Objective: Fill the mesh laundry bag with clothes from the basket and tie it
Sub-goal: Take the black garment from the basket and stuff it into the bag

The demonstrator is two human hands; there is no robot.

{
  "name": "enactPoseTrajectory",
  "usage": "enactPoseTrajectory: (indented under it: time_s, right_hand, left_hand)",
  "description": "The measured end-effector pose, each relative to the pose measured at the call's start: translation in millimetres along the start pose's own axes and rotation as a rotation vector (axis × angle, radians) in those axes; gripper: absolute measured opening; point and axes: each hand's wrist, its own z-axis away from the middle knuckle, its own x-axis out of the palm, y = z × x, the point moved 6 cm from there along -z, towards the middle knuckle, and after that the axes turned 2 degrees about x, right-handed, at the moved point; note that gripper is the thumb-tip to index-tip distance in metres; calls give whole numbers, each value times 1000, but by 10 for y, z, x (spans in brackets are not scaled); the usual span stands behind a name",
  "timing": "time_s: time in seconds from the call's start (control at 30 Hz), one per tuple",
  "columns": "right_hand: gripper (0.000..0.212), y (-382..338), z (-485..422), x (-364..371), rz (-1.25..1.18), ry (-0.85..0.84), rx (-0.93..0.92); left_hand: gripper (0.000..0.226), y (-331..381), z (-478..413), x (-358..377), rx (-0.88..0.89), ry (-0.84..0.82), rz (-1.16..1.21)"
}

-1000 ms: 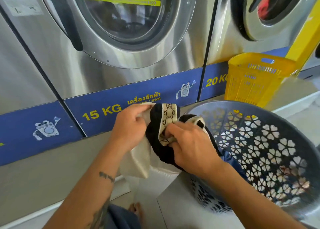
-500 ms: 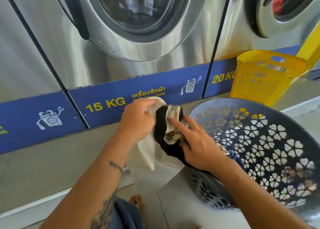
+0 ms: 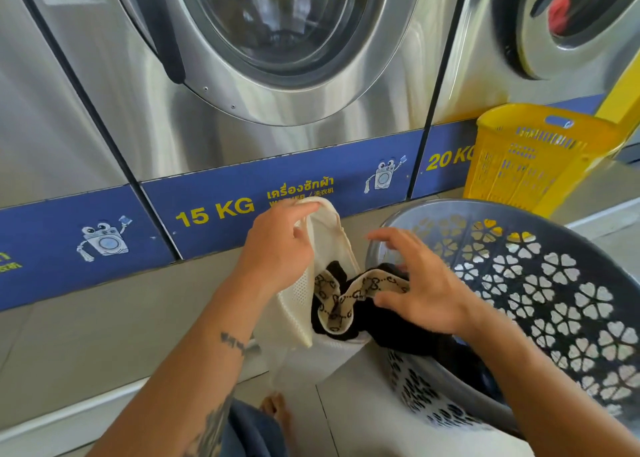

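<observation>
Down goes the black garment with its patterned band, now sunk into the mesh laundry bag just left of the grey basket. Our left hand pinches the bag's rim open; our right hand hovers over the garment, fingers spread and released.

"15 KG" and Thai lettering on blue washer strip, "20 K" on neighbouring strip

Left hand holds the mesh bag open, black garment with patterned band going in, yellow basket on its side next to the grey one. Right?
Not quite. In the head view the yellow basket stands upright behind the grey basket. The left hand, mesh bag and black garment are as stated.
</observation>
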Motion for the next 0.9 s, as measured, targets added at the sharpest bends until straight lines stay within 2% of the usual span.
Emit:
enactPoseTrajectory:
  time_s: [0.03,0.1,0.17,0.2,0.23,0.3,0.4,0.53,0.57,0.6,0.67,0.7,0.73,0.8,0.83,0.9]
  right_hand:
    - [88,97,17,-65,-1,-16,75]
    - [90,329,114,-38,-112,-160,287]
    - [71,460,226,104,-357,-261,461]
    - [57,485,240,149,-388,-247,488]
    - [45,490,231,153,-318,-209,471]
    - [33,424,176,95,-87,-121,399]
    - [30,122,129,-29,107,68,276]
    - [43,-359,164,-64,128,412,78]
    - [50,-424,155,-21,118,398,38]
    - [57,-450,129,57,105,304,21]
    - [66,-424,102,271,97,-22,16]
    - [66,-400,110,308,77,-127,6]
    - [64,-379,114,279,44,-140,-20]
    - [68,-244,83,128,117,5,-28]
    - [77,-135,75,86,225,30,40]
    - [92,114,122,125,241,-89,259]
  left_hand:
    - [56,-6,-4,15,-4,-8,-16]
    - [56,11,0,55,8,-33,-56]
    - [57,40,24,99,29,-60,-100]
    - [56,51,34,116,39,-72,-115]
    - [56,62,41,131,47,-85,-124]
    - [56,76,51,152,53,-111,-129]
    - [56,70,69,162,42,-151,-108]
    - [53,44,66,144,43,-141,-81]
    - [52,45,50,131,44,-122,-63]
    - [51,46,37,117,43,-102,-46]
    - [50,34,22,93,36,-71,-24]
    - [49,17,20,85,31,-63,-19]
    - [49,-2,21,78,26,-62,-18]
    - [50,-37,23,71,21,-69,-12]
    - [51,-52,21,69,18,-74,-5]
    - [52,-73,19,73,4,-87,11]
